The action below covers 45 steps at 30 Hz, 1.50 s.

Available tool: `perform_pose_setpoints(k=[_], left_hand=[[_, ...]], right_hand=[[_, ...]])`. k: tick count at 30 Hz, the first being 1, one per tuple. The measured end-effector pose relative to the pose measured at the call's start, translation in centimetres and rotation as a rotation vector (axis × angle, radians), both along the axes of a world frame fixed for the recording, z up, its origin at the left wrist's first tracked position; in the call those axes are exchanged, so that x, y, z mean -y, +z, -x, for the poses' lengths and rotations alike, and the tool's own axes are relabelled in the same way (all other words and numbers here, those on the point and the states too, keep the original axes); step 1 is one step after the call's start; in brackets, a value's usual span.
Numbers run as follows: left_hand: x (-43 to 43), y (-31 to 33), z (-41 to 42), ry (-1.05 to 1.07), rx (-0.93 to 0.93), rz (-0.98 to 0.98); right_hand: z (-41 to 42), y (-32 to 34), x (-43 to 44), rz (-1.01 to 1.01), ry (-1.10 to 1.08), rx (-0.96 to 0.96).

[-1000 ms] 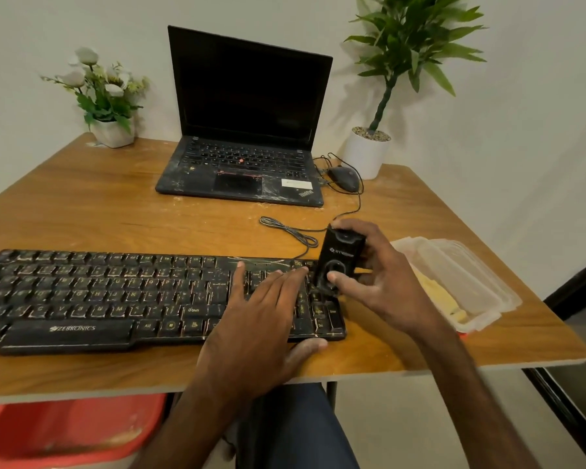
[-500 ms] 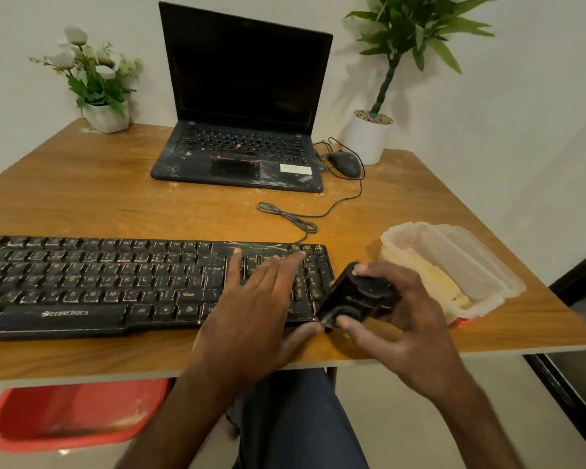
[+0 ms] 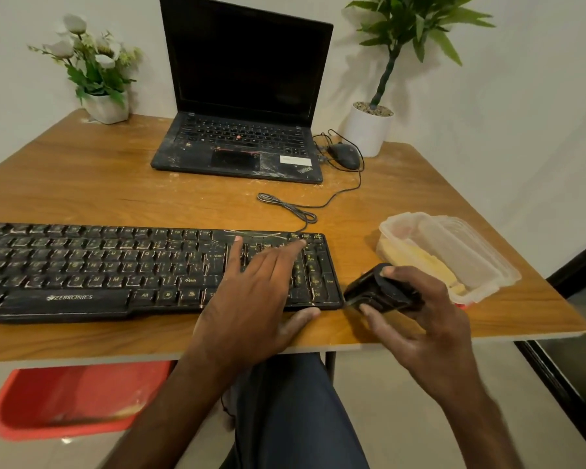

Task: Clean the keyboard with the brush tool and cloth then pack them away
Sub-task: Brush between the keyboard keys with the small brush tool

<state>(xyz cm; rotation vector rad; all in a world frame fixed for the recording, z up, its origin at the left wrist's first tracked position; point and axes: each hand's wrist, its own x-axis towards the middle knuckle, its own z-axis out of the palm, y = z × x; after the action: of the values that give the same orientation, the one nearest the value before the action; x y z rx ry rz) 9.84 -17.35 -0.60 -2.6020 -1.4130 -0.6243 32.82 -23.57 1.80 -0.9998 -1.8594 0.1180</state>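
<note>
Head view: the long black plastic keyboard point(image 3: 115, 265), its keys scuffed and streaked with pale grime and its space bar marked ZEBRONICS, is laid along the front of the wooden table point(image 3: 82, 184), its near side close to the table's front edge. The small black block-shaped brush tool point(image 3: 376, 292) is held tilted just off the keyboard's right end; whether it touches the wood cannot be told. A yellow cloth point(image 3: 423, 262) is seen inside the clear plastic container point(image 3: 487, 252), which is set near the table's right edge, just beyond the tool. Bare wood is left between the keyboard and the open black laptop point(image 3: 244, 130) at the back, crossed by a thin looped cable point(image 3: 291, 211); a narrow gap is left between the keyboard's end and the container. The left hand point(image 3: 251, 299) is laid flat over the keyboard's right-hand keys, fingers straight and spread, nothing being gripped, the thumb set on the table against the keyboard's front edge. The right hand point(image 3: 420, 316) is curled round the brush tool, the thumb pressed on its near side and the fingertips hooked over its top.
</note>
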Motion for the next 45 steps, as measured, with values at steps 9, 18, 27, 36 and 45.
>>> perform_pose_setpoints(k=[9, 18, 27, 36, 45], left_hand=[[0.0, 0.1, 0.2, -0.008, 0.011, 0.008], [0.1, 0.1, 0.1, -0.014, 0.016, 0.024], [0.0, 0.0, 0.0, -0.012, 0.013, 0.034], [0.2, -0.1, 0.1, 0.004, 0.020, 0.013], [0.0, 0.0, -0.1, 0.002, 0.014, 0.009]], right_hand=[[0.1, -0.7, 0.1, -0.012, 0.009, 0.038], [2.4, -0.3, -0.1, 0.055, 0.038, -0.098], [1.4, 1.3, -1.2, 0.511, -0.056, -0.874], [1.5, 1.8, -2.6, 0.769, 0.104, -1.070], [1.7, 2.3, -2.4, 0.544, 0.088, -0.583]])
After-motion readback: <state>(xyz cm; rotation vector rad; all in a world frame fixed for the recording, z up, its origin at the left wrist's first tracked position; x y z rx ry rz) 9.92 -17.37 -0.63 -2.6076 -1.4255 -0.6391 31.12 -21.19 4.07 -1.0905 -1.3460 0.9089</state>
